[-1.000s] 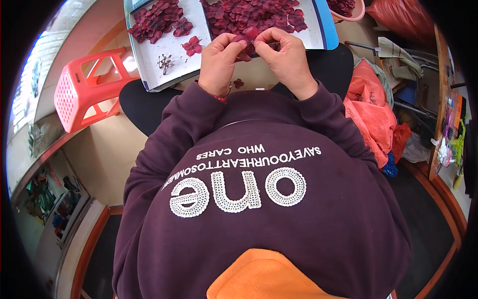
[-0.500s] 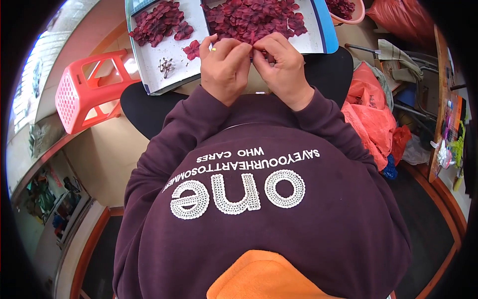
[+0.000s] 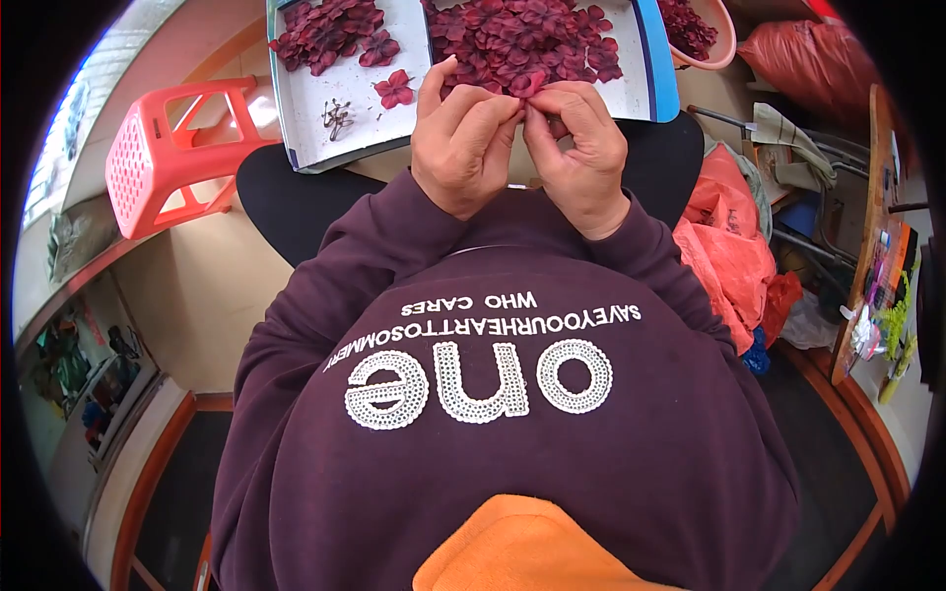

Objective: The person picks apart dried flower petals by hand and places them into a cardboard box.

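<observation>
Dark red fabric petals (image 3: 522, 39) lie heaped in the right part of a white shallow box (image 3: 394, 138); a smaller heap (image 3: 330, 34) is in its left part. A single flower (image 3: 394, 90) and a small bundle of thin dark stems (image 3: 336, 119) lie apart near the front. Over the box's front edge, my left hand (image 3: 460, 138) and my right hand (image 3: 576, 143) meet fingertip to fingertip. Both pinch a dark red petal piece (image 3: 527, 87), partly hidden by the fingers.
A pink plastic stool (image 3: 148, 158) stands at the left. A pink basin (image 3: 727, 44) of petals is at the upper right. Red plastic bags (image 3: 724, 246) lie at the right, beside a metal-framed rack and a wooden-edged shelf (image 3: 867, 236).
The box, stool and hands shift slightly in view as the camera moves. My hands stay pinched together, and a bit more of the red petal piece shows above the fingertips.
</observation>
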Tool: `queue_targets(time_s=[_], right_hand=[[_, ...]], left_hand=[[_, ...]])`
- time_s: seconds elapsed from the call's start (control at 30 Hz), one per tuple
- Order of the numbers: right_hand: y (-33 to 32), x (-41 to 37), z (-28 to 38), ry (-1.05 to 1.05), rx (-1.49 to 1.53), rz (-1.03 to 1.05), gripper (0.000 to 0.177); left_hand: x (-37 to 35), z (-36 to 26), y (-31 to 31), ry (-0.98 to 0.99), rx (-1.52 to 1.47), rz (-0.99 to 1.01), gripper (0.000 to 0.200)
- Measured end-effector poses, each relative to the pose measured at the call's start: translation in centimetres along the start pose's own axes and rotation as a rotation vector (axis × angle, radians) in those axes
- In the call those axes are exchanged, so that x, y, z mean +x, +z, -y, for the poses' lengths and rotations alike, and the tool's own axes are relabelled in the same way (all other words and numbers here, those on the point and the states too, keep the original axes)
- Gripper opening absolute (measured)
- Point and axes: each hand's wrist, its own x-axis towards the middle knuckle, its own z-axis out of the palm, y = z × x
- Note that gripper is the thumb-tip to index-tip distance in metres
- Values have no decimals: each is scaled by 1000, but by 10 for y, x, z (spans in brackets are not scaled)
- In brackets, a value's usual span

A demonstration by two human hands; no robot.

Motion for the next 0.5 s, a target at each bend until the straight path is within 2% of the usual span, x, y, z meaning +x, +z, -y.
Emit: queue_targets(time_s=[0.2,0.33,0.5], right_hand=[[-1,-3,5,31,27,-23,16],[-2,-4,6,185,140,-51,16],[-4,-4,4,163,248,30,15]], left_hand=[[2,6,6,117,-124,-75,19],[0,7,8,69,-240,-65,18],[-8,4,9,-68,-310,-129,18]])
